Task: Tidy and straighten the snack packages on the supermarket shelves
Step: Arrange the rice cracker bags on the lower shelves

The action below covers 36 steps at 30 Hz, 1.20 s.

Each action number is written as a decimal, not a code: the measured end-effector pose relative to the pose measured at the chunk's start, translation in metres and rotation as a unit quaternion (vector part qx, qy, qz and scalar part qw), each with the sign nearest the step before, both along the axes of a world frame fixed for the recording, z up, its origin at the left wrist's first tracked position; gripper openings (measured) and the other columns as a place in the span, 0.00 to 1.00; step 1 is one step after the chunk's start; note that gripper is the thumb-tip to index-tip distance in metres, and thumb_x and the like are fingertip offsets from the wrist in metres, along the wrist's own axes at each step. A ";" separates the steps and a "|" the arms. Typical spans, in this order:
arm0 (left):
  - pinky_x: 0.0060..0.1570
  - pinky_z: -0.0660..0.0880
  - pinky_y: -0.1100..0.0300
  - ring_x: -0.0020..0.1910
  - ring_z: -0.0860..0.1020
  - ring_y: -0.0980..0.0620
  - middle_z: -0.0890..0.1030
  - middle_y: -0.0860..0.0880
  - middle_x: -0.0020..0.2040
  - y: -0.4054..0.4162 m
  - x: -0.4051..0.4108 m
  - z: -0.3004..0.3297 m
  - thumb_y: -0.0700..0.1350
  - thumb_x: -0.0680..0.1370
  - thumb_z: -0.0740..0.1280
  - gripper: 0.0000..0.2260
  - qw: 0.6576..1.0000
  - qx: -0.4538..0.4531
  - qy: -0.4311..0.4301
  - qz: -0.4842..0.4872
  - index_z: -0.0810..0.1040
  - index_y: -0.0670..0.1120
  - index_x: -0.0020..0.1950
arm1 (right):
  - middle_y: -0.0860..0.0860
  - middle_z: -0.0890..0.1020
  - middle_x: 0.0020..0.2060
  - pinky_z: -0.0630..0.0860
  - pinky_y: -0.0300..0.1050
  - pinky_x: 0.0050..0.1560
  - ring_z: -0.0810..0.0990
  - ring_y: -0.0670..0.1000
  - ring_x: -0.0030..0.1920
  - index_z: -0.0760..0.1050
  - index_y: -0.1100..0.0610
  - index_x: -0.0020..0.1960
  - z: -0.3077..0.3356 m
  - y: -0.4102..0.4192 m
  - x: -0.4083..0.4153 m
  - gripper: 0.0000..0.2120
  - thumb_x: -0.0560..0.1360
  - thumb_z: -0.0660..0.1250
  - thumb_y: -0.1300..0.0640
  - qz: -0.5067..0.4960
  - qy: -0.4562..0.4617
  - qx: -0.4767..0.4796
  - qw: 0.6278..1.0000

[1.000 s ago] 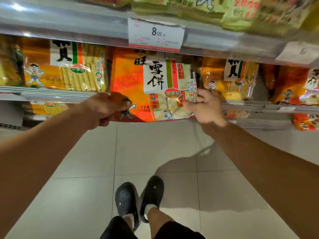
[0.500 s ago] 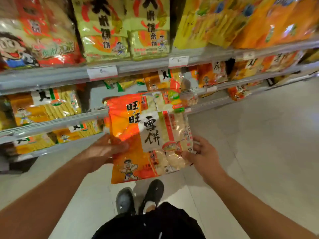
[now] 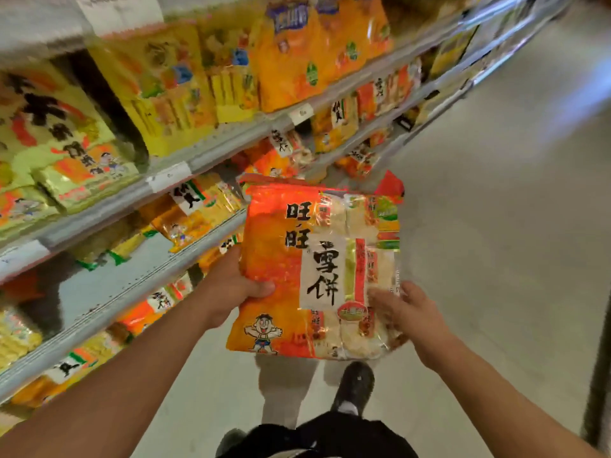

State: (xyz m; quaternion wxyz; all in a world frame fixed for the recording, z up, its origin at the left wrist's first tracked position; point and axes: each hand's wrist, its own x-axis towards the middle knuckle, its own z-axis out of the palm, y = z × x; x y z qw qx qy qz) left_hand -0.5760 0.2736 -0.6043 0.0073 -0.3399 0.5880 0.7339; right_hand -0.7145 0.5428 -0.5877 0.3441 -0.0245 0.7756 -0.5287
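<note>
Aisle: grey metal supermarket shelves [image 3: 211,150] run along the left, above a pale tiled floor [image 3: 496,226].
Held item: a large orange-and-clear plastic bag of white rice crackers [image 3: 317,269] is held upright off the shelves, over the floor.
Left hand [image 3: 231,285]: the bag's left edge is gripped, thumb on the front.
Right hand [image 3: 410,312]: the bag's lower right side is supported; whether the fingers curl behind cannot be told.
Shelved stock: yellow and orange snack bags [image 3: 195,209] lean unevenly, with gaps.
Progress: judged early; this bag is not yet reshelved and much straightening seems left.
</note>
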 end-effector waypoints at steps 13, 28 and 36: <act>0.54 0.79 0.44 0.54 0.83 0.45 0.84 0.47 0.57 0.107 -0.260 -0.005 0.38 0.70 0.76 0.27 0.999 0.044 -0.015 0.022 0.71 0.51 0.66 | 0.54 0.86 0.48 0.82 0.54 0.46 0.85 0.57 0.47 0.81 0.52 0.54 -0.010 0.098 -0.246 0.20 0.64 0.79 0.52 0.007 -0.071 -0.083 0.994; 0.55 0.78 0.43 0.52 0.83 0.44 0.85 0.46 0.54 0.058 -0.521 -0.060 0.40 0.73 0.74 0.19 0.992 0.107 -0.065 0.032 0.73 0.50 0.61 | 0.58 0.86 0.46 0.81 0.59 0.49 0.85 0.60 0.46 0.81 0.58 0.54 -0.032 0.035 -0.508 0.20 0.64 0.78 0.55 -0.025 -0.131 -0.022 0.991; 0.60 0.75 0.40 0.57 0.81 0.43 0.82 0.47 0.59 0.017 -0.618 -0.065 0.43 0.67 0.77 0.28 0.990 0.077 -0.088 0.076 0.72 0.53 0.64 | 0.50 0.87 0.42 0.80 0.53 0.47 0.86 0.53 0.43 0.81 0.55 0.50 -0.043 -0.028 -0.644 0.14 0.66 0.78 0.58 0.072 -0.128 0.062 0.987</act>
